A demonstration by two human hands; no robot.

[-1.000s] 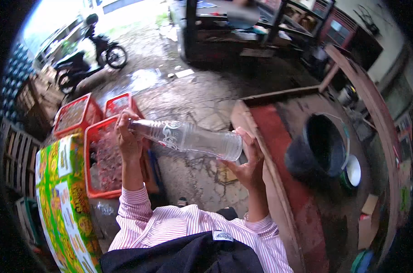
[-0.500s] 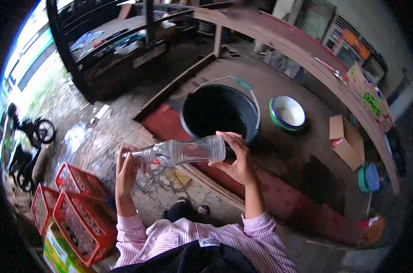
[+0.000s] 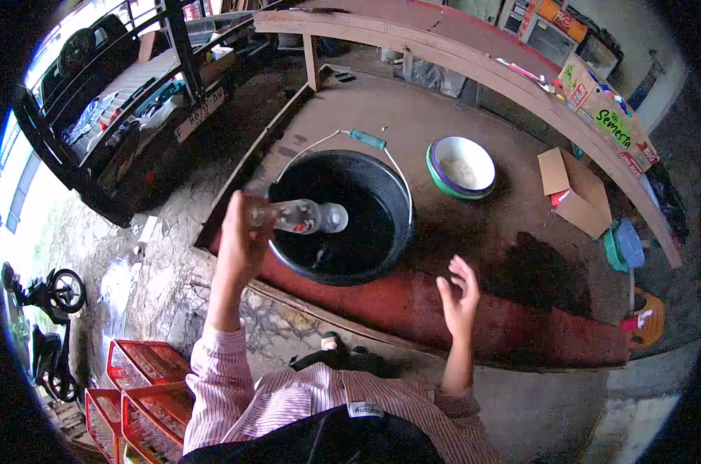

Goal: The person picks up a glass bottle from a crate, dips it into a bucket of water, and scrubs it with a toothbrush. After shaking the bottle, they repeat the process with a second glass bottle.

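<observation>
Our clear plastic bottle lies sideways over the open black bucket, near its left rim, with its base pointing toward the middle. It looks empty and ribbed, with a faint printed mark. Our left hand clasps the neck end, likely to keep the body over the bucket. Our right hand hovers right of the bucket, fingers spread, grasping nothing.
</observation>
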